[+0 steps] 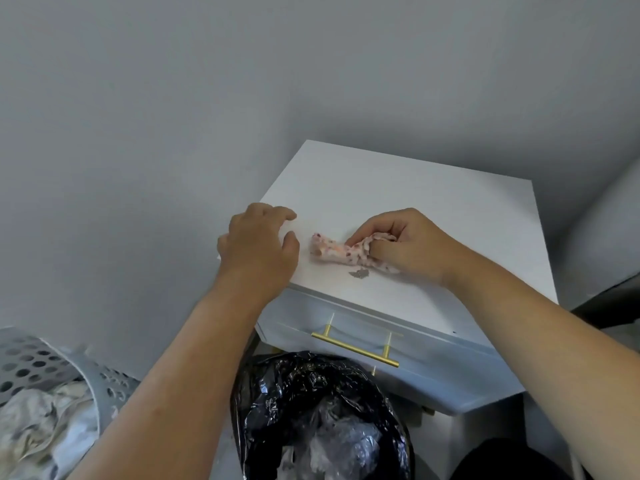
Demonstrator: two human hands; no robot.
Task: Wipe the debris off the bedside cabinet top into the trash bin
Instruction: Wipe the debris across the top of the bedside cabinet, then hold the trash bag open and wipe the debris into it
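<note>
Cloth: a soft, light, spotted rag point(341, 252) bunched on the bedside cabinet top point(408, 209), best gripped at its wadded end.
Debris: grey flakes point(358, 273) just beside the cloth, near the front edge above the trash bin point(311, 403).
Right hand point(408, 242): clenched around the cloth.
Left hand point(258, 244): released, fingers curled, empty, at the cabinet's left edge.

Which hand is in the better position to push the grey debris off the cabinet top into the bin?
The right hand. It already grips the cloth, which lies just behind the debris near the front edge, above the bin. The left hand is empty, at the cabinet's left edge.
</note>
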